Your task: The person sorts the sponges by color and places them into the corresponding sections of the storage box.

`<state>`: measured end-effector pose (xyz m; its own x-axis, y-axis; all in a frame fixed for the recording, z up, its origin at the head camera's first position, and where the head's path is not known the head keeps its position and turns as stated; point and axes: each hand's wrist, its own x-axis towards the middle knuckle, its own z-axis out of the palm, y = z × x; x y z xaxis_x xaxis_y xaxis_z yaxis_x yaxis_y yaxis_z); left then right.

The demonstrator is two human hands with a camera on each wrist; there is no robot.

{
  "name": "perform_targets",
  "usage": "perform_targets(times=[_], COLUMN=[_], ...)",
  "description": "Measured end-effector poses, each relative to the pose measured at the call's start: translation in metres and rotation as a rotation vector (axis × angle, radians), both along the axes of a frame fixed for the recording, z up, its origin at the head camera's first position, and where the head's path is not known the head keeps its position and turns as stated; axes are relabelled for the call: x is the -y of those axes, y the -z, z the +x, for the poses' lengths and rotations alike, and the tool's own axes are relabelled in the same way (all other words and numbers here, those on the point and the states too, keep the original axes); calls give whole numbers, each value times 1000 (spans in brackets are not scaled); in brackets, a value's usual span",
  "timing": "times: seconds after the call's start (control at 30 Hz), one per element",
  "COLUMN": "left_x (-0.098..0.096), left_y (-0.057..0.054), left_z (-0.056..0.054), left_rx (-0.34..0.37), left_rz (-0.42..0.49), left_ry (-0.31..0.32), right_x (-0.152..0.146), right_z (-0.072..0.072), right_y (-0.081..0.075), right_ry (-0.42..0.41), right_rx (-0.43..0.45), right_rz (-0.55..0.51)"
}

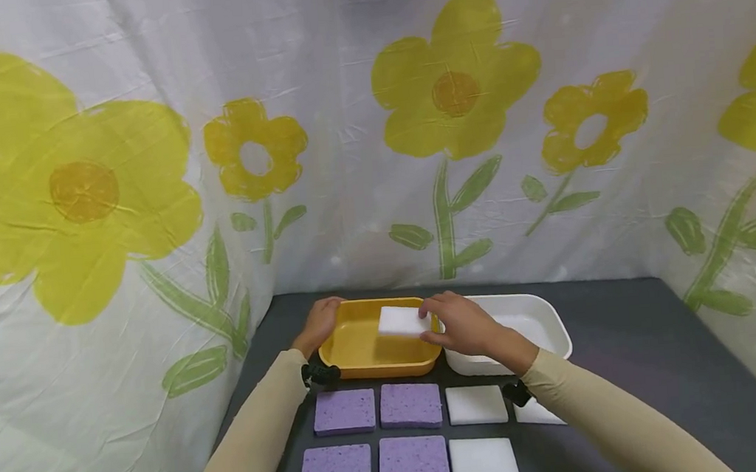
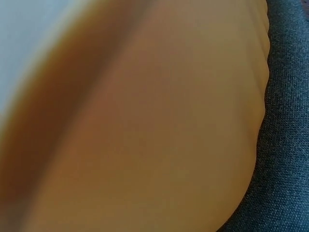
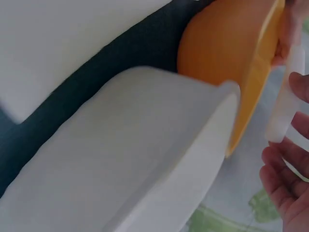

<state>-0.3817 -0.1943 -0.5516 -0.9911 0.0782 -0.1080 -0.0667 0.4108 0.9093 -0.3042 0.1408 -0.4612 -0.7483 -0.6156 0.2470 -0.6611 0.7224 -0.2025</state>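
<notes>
My right hand [image 1: 461, 322] pinches a white sponge [image 1: 399, 322] by its right edge, above the yellow tray [image 1: 378, 370]. In the right wrist view, the thumb and fingers of the right hand [image 3: 294, 188] hold the thin white sponge [image 3: 285, 106] beyond the trays. My left hand [image 1: 321, 322] grips the yellow tray's left rim. The yellow tray's wall [image 2: 159, 121] fills most of the left wrist view, blurred. Partly behind my right hand stands a white tray [image 1: 544, 319], close beside the yellow one.
In front of the trays lie several purple sponges [image 1: 345, 411] in two rows. White sponges [image 1: 476, 404] continue the rows on the right, one partly covered by the right forearm. A flower-print curtain [image 1: 350, 223] hangs behind the dark tabletop [image 1: 626, 335].
</notes>
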Motion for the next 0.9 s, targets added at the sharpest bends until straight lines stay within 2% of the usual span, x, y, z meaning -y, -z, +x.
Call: perform_targets(times=[0.13, 0.4, 0.57, 0.7, 0.9], left_x=[-1, -2, -2, -2, -3], left_y=[-1, -6, -6, -5, -2], left_z=[2, 4, 3, 2, 1], left_rx=[-14, -5, -24, -23, -40], left_rz=[-2, 10, 5, -6, -7], left_ry=[6, -2, -2, 3, 9], right_x=[19, 52, 66, 76, 89], right_z=[-11, -28, -36, -39, -38], right_y=[7, 19, 30, 36, 45], right_ry=[-29, -15, -30, -37, -36], right_rx=[16, 60, 36, 36, 91], right_rz=[41, 80, 102, 88, 66])
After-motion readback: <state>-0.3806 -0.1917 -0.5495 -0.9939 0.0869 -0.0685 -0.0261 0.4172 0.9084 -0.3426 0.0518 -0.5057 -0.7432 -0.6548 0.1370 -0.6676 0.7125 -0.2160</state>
